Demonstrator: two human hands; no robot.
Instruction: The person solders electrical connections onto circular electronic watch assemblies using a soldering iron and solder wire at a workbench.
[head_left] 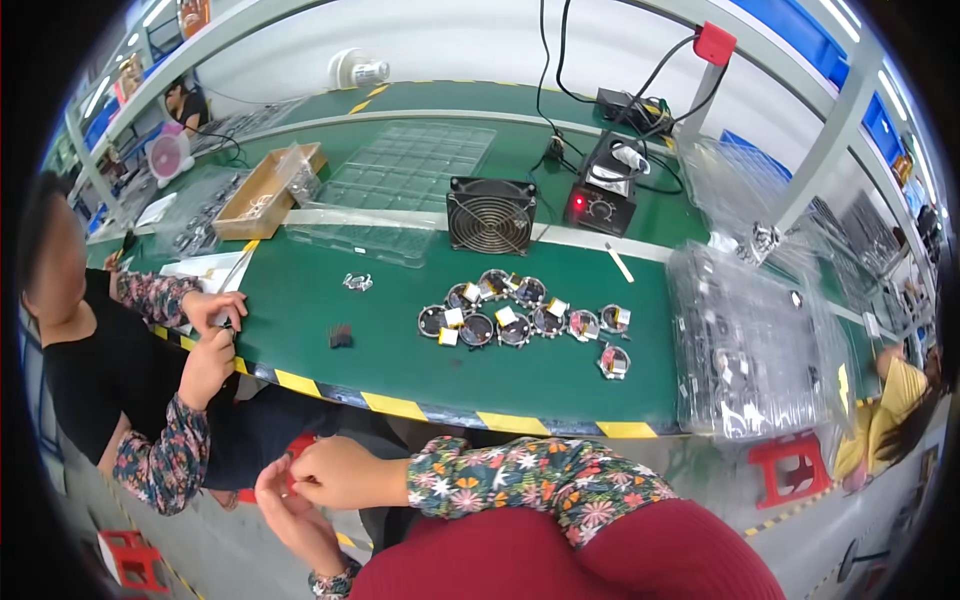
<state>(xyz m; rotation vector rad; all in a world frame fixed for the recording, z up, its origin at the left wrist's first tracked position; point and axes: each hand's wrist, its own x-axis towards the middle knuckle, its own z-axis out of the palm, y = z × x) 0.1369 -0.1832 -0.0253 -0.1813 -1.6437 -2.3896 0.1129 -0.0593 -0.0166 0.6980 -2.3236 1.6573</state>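
Overlapping in view: left hand (290,512), right hand (345,473); round modules (479,329) on table (590,390).

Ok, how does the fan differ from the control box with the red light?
The fan has a large round grille across its front, while the control box has a small dial. A red light glows on the control box; no light shows on the fan. Both are black and stand on the green table.

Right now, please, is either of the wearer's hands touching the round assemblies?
No, the left hand and right hand are off the table where the assemblies lie.
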